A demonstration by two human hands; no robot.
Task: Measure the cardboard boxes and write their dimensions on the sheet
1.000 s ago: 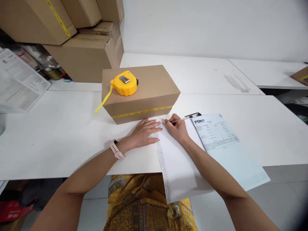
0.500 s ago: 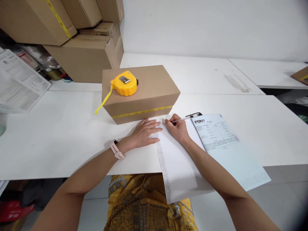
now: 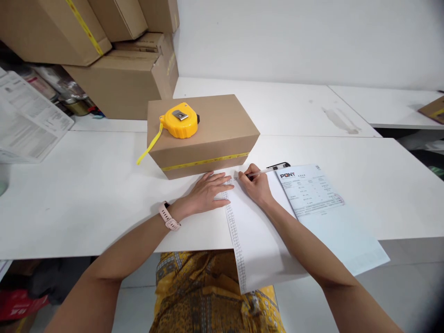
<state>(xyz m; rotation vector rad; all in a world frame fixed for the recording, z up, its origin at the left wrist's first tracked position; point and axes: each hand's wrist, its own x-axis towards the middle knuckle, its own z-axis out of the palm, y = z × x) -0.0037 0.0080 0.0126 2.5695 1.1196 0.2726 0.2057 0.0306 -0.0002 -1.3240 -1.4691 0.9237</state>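
Observation:
A spiral notebook [image 3: 260, 240] lies on the white table, its coiled edge to the left and its lower end hanging past the table's front. My right hand [image 3: 256, 187] is closed around a pen [image 3: 258, 173], whose tip touches the page near the top left corner. My left hand [image 3: 210, 192] rests flat with fingers spread, the fingertips on the notebook's coiled edge. Just beyond both hands sits a cardboard box [image 3: 208, 120] with yellow tape along its front. On top of it is a yellow tape measure [image 3: 181, 121] with its strap hanging over the left edge.
To the right of the notebook, a printed PONY sheet [image 3: 308, 189] lies on pale blue paper [image 3: 347, 236]. Larger cardboard boxes [image 3: 118, 78] are stacked at the back left. A printed white packet [image 3: 31, 120] leans at the far left. The white wall [image 3: 305, 41] stands behind the table.
The pen's upper end has tilted very slightly to the left in my right hand. My left hand, the box and the papers keep their places.

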